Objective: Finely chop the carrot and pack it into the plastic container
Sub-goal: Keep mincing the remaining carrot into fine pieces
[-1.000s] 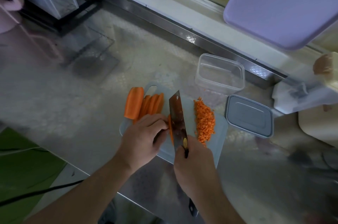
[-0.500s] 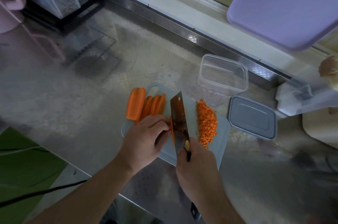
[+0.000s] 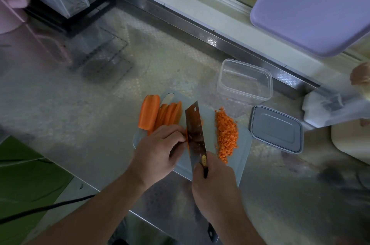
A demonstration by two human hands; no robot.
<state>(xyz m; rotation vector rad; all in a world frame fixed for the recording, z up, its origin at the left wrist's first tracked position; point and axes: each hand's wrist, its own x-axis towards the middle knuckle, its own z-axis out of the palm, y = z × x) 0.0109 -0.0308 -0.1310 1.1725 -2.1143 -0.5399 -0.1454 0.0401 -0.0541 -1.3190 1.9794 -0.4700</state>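
Orange diced carrot (image 3: 227, 134) heaped on cutting board (image 3: 243, 156), uncut carrot slabs (image 3: 158, 114) remaining, plastic container (image 3: 245, 81) unfilled; left hand (image 3: 158, 150) pins strips, right hand (image 3: 215, 182) grips cleaver (image 3: 195, 130): roughly half chopped.

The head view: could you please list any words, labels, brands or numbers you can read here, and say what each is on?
No text can be read.
The cleaver bears a small round yellow mark near its handle, too small and blurred to read.
The plastic container and grey lid show no lettering.
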